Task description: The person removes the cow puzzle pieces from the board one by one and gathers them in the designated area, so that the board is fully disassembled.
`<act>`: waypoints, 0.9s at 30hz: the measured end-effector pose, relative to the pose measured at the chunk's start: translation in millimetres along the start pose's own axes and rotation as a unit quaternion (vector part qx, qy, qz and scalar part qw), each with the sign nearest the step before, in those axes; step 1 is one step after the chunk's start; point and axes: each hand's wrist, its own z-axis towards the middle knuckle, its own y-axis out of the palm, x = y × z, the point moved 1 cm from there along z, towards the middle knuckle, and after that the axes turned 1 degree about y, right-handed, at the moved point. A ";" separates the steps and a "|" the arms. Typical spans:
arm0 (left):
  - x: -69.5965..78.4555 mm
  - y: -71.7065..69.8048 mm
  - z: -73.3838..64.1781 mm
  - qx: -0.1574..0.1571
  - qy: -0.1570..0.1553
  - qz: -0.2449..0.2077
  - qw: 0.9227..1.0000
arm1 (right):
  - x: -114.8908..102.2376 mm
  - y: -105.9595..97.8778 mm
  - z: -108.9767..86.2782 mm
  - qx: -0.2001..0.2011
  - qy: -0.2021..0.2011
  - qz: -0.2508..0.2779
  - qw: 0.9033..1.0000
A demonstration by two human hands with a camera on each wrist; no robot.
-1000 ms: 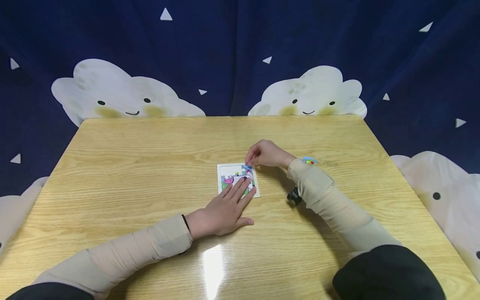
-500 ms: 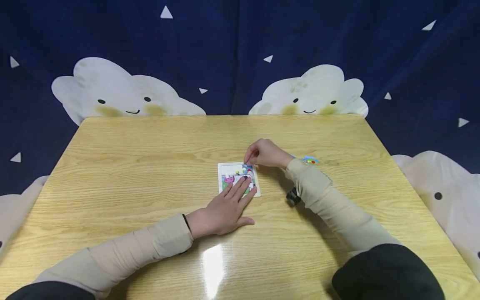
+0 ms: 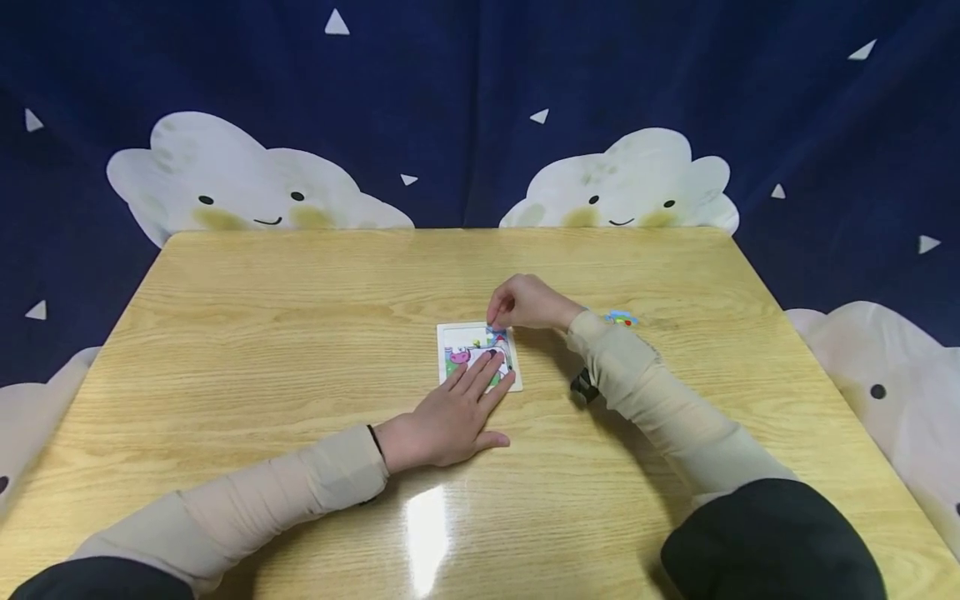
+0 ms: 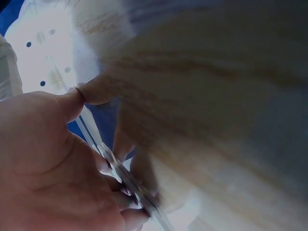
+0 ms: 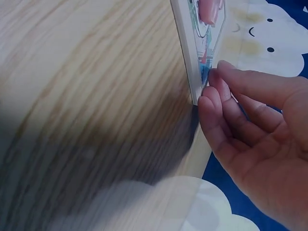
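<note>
With twelve taken as the side of the table away from the person, the framed picture board lies flat a little beyond the centre. The left hand enters from seven o'clock, fingers straight and spread, resting on the board's lower half. The right hand is at the board's one-to-two o'clock corner, fingers curled, thumb and fingertips drawn together at the edge. Whether a piece sits between them cannot be told. Loose coloured pieces lie well apart from the board, between two and three o'clock.

Handling, by judgement: the board looks thin, light and stiff, its smooth face liable to slide if not held down. Its raised rim appears the sound place to take hold; small pieces would be best pinched by their edges and could bend or chip if forced.

Obscured: the left fingers cover much of the printed cow. The area from nine to twelve o'clock inside the rim appears blank white. The right sleeve may hide further pieces. A black object beneath that wrist is indistinct. The left wrist view is murky and shows the board merely as a thin slanting edge.
</note>
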 end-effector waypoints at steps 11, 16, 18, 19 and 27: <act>2.0 -2.9 -0.1 -0.007 -0.006 0.007 1.000 | 4.2 -3.8 -3.2 -0.010 0.028 0.108 0.994; 2.0 -2.6 -0.3 -0.008 -0.007 0.004 1.000 | 2.9 -3.9 -7.9 -0.002 0.040 0.143 0.989; 2.0 -2.7 -0.2 -0.008 -0.007 0.003 1.000 | 1.9 -2.8 -10.3 -0.002 0.051 0.156 0.986; 1.9 -2.6 -0.3 -0.008 -0.008 0.003 1.000 | 1.9 -1.9 -11.4 -0.002 0.054 0.162 0.985; -0.9 4.9 2.7 -0.007 -0.009 0.009 1.000 | 6.2 1.4 -16.4 0.003 0.057 0.176 0.983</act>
